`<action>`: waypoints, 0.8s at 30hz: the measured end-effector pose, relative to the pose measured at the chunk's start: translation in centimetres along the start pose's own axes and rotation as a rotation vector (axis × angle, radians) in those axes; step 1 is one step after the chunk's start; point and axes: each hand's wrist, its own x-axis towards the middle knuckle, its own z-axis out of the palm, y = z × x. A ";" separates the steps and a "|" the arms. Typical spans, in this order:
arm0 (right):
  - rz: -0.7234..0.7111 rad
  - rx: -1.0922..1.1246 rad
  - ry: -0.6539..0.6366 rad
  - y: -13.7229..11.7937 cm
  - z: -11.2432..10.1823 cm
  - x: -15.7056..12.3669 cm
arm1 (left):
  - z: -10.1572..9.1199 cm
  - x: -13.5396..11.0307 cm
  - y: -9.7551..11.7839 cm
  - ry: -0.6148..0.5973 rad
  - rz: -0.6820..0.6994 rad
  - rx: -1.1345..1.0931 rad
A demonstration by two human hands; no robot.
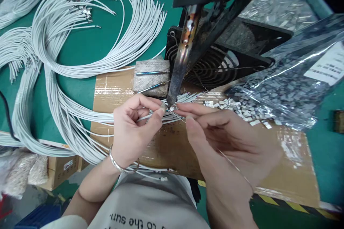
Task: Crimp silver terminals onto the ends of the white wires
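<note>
My left hand (138, 121) pinches a white cable (145, 117) between thumb and fingertips, close to the cable's end. A thin solder wire (233, 164) runs through my right hand (223, 136), whose thumb and fingers are closed around it. The wire's front end reaches the dark tip of the soldering iron (183, 52), which points down between both hands. Right under that tip is a small metallic connector (172, 108), partly hidden by the fingertips. Several white cables (102, 117) lie beneath and behind my left hand.
Cardboard (166, 150) covers the work surface. Behind it are a wrapped block (152, 75) with two metal rods and a black fan (215, 66). Small connectors (242, 109) lie loose beside a plastic bag (290, 82). White cable bundles (80, 68) spread over the green mat at left.
</note>
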 end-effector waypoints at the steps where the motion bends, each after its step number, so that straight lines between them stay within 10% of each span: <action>1: 0.004 -0.001 0.008 0.0 0.0 0.0 | 0.0 0.0 0.0 -0.004 0.004 -0.003; 24: -0.038 -0.024 0.004 0.4 0.0 0.0 | 0.1 0.0 -0.1 -0.001 0.004 -0.010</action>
